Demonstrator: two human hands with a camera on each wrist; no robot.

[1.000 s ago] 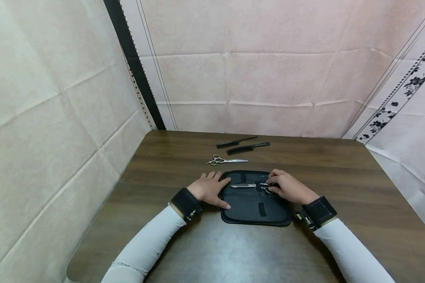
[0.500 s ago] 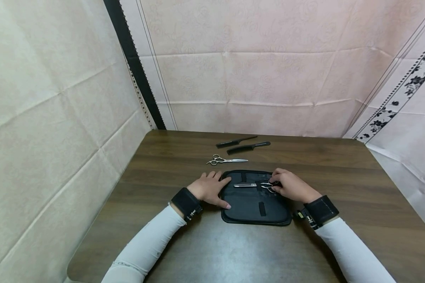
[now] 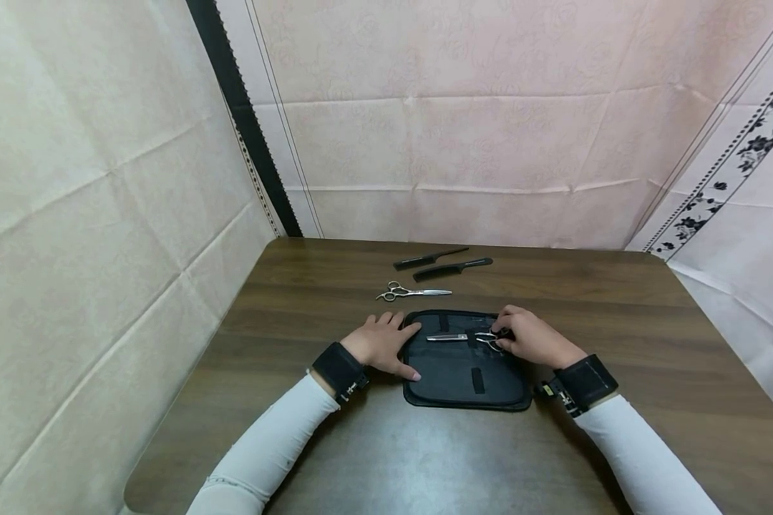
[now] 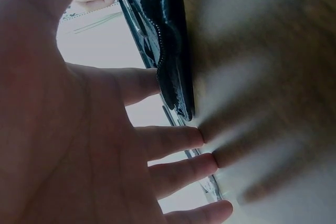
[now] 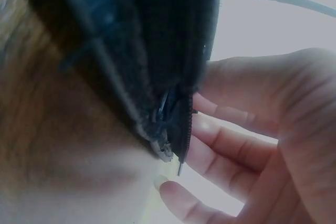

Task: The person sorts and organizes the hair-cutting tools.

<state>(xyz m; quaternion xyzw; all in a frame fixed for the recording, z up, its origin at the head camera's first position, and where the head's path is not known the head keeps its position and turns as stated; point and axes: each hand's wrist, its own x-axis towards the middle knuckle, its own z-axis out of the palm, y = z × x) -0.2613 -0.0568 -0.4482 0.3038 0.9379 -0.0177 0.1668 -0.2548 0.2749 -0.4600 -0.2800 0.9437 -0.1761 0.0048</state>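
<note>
A black zip case (image 3: 444,390) lies open-faced on the table, with a pair of silver scissors (image 3: 447,337) lying across its upper half, under a dark strap. My right hand (image 3: 535,341) pinches the scissors by their finger loops, which the fingers partly hide. On the case's left edge rests my left hand (image 3: 381,347), fingers spread, thumb and forefinger touching it. In the left wrist view the straight fingers (image 4: 173,142) reach past the case's zipped edge (image 4: 157,35). The right wrist view shows the case edge (image 5: 173,66) beside my curled fingers, with the scissors mostly hidden.
Beyond the case lies a second pair of silver scissors (image 3: 419,292) on the brown wooden table (image 3: 309,300). Two black combs (image 3: 451,270) are farther back. A cloth-covered wall (image 3: 489,143) rises behind the table, another along its left side. A small empty strap (image 3: 477,380) sits low in the case.
My right hand has shifted slightly right, drawing the scissors a little the same way through the strap; they are nearly still in the last half second. My left hand has stayed put.
</note>
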